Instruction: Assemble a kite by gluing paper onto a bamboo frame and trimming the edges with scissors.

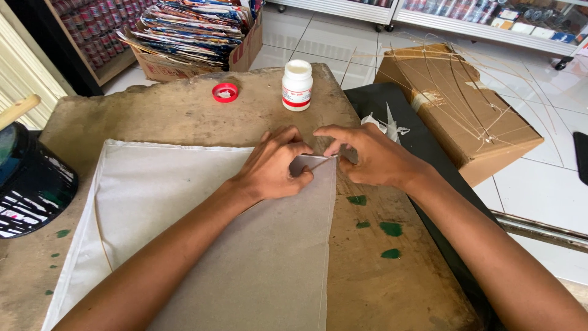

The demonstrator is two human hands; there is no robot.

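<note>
A large sheet of pale grey paper (184, 227) lies flat on a worn brown table (184, 110), with a thin stick along its left edge. My left hand (272, 165) presses on the sheet's far right corner, where a small flap (306, 164) is folded over. My right hand (370, 153) pinches the tip of that same corner from the right. Behind the hands stands an uncapped white glue bottle (297, 84), and its red cap (225, 92) lies to the left of it.
A dark pot with a wooden handle (27, 178) sits at the table's left edge. Green paint spots (383, 230) mark the table on the right. On the tiled floor a cardboard box (459, 104) holds thin bamboo sticks, and another box (190, 34) holds printed sheets.
</note>
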